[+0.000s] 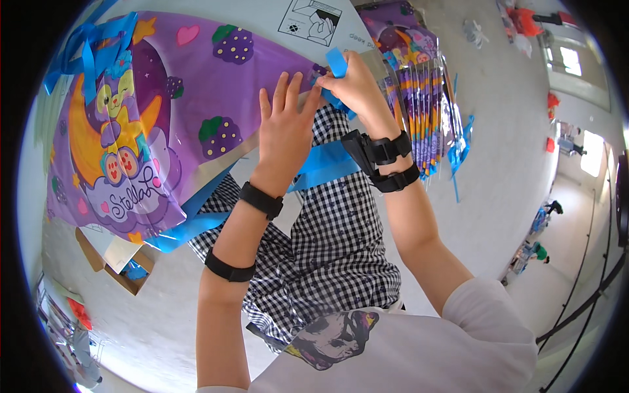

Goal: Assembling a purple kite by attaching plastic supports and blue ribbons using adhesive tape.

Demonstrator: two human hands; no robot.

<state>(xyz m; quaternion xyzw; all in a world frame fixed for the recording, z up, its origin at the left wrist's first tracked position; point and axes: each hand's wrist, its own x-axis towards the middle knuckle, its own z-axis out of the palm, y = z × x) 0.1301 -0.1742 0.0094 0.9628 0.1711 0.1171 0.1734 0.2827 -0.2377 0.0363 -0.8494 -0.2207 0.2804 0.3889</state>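
Note:
A purple printed plastic sheet (pixel 216 72), shaped like a kite, lies across a white surface and narrows toward the right. It carries a cartoon animal on a yellow moon, with grapes and hearts around it. My left hand (pixel 285 128) is open, fingers stretched out, resting at the sheet's narrow right end. Beside it, my right hand (pixel 354 82) pinches a blue ribbon (pixel 337 63) at that tip; one end sticks up above the fingers. The exact spot where ribbon and sheet meet is hidden by my fingers. More blue ribbon (pixel 331 164) crosses my lap.
On the right is a stack of folded, clear-wrapped purple and orange packets (pixel 422 114). Looped blue ribbon (pixel 88 49) hangs over the sheet's far left corner. An open cardboard box (pixel 134 278) holding blue material stands below left. Other people (pixel 540 252) are farther off at right.

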